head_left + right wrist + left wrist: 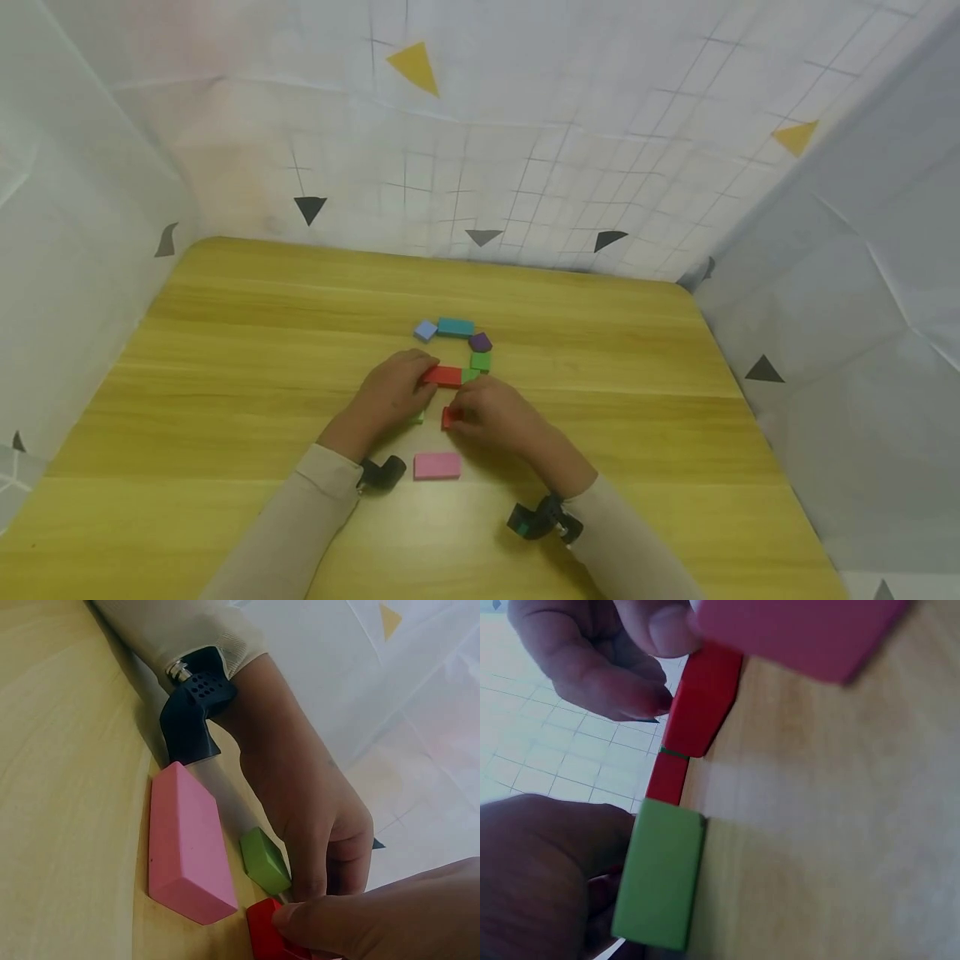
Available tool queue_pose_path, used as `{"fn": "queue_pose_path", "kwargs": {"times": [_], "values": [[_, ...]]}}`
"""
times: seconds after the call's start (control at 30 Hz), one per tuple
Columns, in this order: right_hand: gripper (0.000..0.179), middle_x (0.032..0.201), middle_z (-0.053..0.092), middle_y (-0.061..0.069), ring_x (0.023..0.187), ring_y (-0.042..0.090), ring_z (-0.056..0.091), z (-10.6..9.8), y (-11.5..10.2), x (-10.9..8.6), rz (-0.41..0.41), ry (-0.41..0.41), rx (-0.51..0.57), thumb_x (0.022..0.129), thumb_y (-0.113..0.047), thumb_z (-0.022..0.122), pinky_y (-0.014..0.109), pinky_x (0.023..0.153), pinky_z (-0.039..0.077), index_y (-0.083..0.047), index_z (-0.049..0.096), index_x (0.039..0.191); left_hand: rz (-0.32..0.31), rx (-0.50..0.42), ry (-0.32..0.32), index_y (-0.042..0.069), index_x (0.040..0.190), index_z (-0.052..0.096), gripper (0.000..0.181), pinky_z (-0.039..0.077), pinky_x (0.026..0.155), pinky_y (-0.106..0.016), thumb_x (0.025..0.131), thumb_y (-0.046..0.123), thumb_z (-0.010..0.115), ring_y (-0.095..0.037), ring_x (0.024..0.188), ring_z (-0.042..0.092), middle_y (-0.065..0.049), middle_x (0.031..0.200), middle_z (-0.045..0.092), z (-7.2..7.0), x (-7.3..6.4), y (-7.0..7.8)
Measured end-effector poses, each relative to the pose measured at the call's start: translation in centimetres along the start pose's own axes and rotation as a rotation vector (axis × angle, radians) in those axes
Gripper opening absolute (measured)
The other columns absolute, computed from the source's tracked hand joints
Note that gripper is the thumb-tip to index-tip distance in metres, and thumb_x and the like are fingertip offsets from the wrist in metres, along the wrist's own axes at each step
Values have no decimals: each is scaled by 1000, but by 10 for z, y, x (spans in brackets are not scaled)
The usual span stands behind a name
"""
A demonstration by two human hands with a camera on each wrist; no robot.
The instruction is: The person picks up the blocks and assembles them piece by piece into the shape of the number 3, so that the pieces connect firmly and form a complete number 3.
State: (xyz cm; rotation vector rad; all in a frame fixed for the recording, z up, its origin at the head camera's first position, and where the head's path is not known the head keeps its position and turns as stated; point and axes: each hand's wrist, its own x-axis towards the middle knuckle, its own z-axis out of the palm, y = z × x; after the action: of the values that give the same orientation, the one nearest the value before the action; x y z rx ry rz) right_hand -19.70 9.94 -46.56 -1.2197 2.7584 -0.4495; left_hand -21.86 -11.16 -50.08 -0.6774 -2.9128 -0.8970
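Note:
My left hand (392, 390) pinches the left end of a long red block (446, 377) between thumb and fingers, low over the wooden table. A green block (470, 375) adjoins that block's right end. My right hand (501, 414) is nearer to me and holds a small red block (447, 418); the right wrist view shows the thumb against this red block (264, 930). A light green block (660, 877) lies beside my left hand, mostly covered by it in the head view. Closer to me on the table is a pink block (437, 466).
Beyond the hands, a second green block (481, 361), a purple block (481, 342), a teal block (456, 327) and a light blue block (425, 331) form a curve. White patterned sheets (525, 150) hang behind and beside the table (247, 333).

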Motion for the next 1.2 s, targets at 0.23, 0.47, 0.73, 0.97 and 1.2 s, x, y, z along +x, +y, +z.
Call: {"fn": "queue_pose_path", "kwargs": {"times": [0.23,0.47,0.73,0.97,1.2], "values": [[14,93,73,-7,90,11,62,-2,-3,-5,-7,-2,-15,90,-25,74,26,85,53,-15,79,98,-23,-8,-21,8,129,64,38,50,104,-39,95,25,67,-21,120,59,-3,127,65,0,0,1],[10,93,74,-6,88,12,65,-1,-4,-17,-55,38,-35,91,-18,73,26,81,55,-15,79,98,-23,-12,-27,8,131,63,40,48,106,-39,95,24,66,-22,124,57,-4,130,64,-1,-1,1],[12,98,76,-6,90,10,69,4,-2,-31,-90,136,-48,90,-14,74,24,82,57,-17,80,100,-22,-7,-23,8,132,63,41,48,107,-40,94,23,67,-23,124,57,-5,130,64,-2,-1,2],[15,100,76,-1,93,13,70,10,-1,-37,-178,240,-83,85,-10,78,24,84,57,-12,80,100,-28,6,-30,9,133,62,42,48,107,-40,95,25,67,-23,125,57,-5,131,63,-2,-1,1],[20,104,75,0,95,14,70,23,-3,-37,-224,360,-122,86,-14,79,23,84,58,-10,78,105,-42,-14,-44,10,133,62,42,46,109,-41,95,25,66,-23,127,55,-5,133,62,-2,0,2]]}}
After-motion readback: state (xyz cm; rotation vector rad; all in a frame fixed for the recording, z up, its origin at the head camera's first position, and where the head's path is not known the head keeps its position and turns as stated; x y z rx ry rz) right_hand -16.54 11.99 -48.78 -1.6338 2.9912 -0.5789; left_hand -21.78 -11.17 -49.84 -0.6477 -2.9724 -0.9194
